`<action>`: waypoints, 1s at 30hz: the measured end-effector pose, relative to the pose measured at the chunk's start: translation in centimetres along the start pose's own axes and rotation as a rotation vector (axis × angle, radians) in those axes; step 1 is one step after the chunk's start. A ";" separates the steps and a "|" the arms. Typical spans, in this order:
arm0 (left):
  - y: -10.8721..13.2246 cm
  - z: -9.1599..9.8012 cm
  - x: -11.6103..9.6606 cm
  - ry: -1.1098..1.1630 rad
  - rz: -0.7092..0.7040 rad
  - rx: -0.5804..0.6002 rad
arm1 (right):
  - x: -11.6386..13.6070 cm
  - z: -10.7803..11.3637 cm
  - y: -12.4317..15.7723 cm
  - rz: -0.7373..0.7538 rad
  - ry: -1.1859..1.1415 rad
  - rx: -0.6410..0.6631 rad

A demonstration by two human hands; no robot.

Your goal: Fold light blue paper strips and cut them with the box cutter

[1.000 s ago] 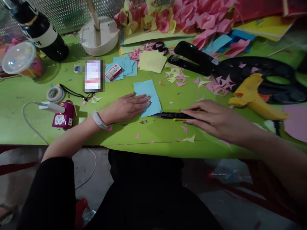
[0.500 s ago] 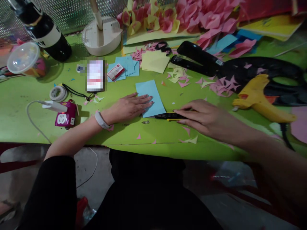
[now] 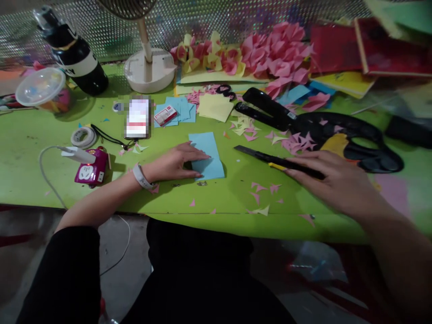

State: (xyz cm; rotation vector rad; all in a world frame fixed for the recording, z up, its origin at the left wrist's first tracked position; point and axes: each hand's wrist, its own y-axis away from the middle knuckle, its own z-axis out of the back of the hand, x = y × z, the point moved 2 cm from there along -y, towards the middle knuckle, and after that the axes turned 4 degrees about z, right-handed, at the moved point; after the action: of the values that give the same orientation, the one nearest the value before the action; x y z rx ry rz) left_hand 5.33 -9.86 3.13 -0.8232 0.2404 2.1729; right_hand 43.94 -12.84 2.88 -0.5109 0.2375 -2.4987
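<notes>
A light blue sheet of paper (image 3: pixel 211 150) lies on the green table in front of me. My left hand (image 3: pixel 182 161) rests on its left part, thumb and fingers apart, the fingertips on the paper. In my right hand (image 3: pixel 315 173) is a black utility knife (image 3: pixel 266 157) with a yellow slider. Its blade points left, to the right of the paper and apart from it. Small pink paper scraps (image 3: pixel 258 189) lie below the knife.
Behind the paper are blue squares (image 3: pixel 185 110) with a small red-and-white box (image 3: pixel 165 115), yellow squares (image 3: pixel 216 107) and a black hair straightener (image 3: pixel 270 108). A yellow glue gun (image 3: pixel 334 146) sits partly behind my right hand. To the left are a phone (image 3: pixel 137 118) and a purple power adapter (image 3: pixel 92 168).
My right hand has moved the knife right, away from the paper's lower edge, and lifted its blade end. My left hand's thumb has spread from the fingers. The view has tilted up.
</notes>
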 end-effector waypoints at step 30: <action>-2.3 10.4 5.8 -0.444 0.782 -0.437 | 5.6 -11.2 -27.3 -0.396 -1.040 0.084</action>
State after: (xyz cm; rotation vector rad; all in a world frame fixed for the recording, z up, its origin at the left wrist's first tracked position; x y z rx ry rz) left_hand -0.79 -0.48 7.68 -0.4752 -0.1858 3.1494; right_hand 21.45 7.03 1.86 -1.8384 -0.4063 -2.2109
